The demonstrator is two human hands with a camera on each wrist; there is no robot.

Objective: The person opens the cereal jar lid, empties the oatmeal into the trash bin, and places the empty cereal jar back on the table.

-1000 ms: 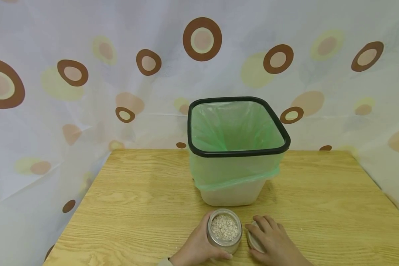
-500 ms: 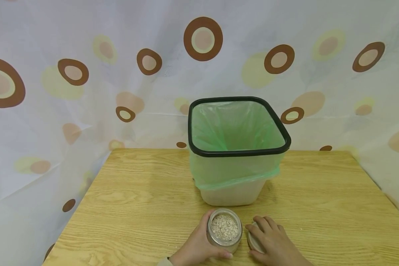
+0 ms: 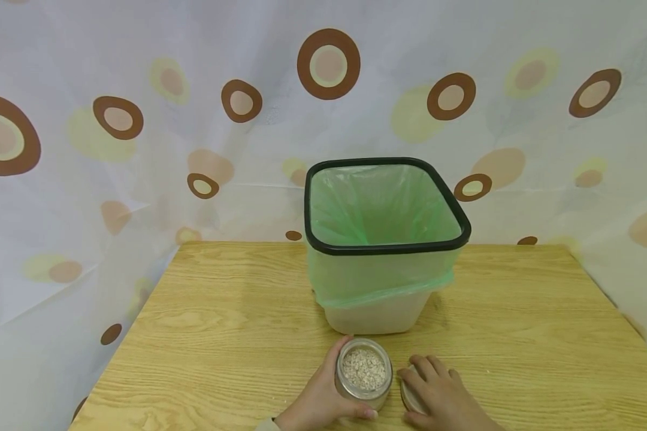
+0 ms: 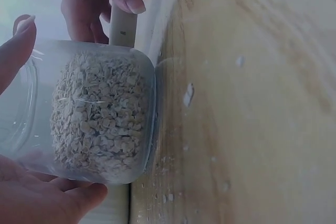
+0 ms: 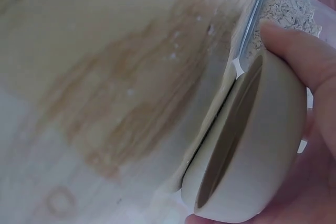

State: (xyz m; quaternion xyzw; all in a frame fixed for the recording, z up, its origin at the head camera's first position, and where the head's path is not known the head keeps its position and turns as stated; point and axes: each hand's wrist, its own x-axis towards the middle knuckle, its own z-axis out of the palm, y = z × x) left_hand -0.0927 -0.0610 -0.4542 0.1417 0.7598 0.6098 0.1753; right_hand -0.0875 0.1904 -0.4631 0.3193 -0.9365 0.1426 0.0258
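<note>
Head view: our left hand (image 3: 318,402) wraps the open oat jar (image 3: 363,374) at the desk's (image 3: 221,323) near edge, right fingers (image 3: 428,374) curled over its lid (image 3: 410,395) — a nudge could spill oats.

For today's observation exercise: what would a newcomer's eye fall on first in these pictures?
Most likely the bin, black-rimmed with a green liner, standing mid-table before the ring-patterned curtain. Next, at the near edge, the left hand grips an open jar of oats, while the right hand holds its lid beside it.
</note>
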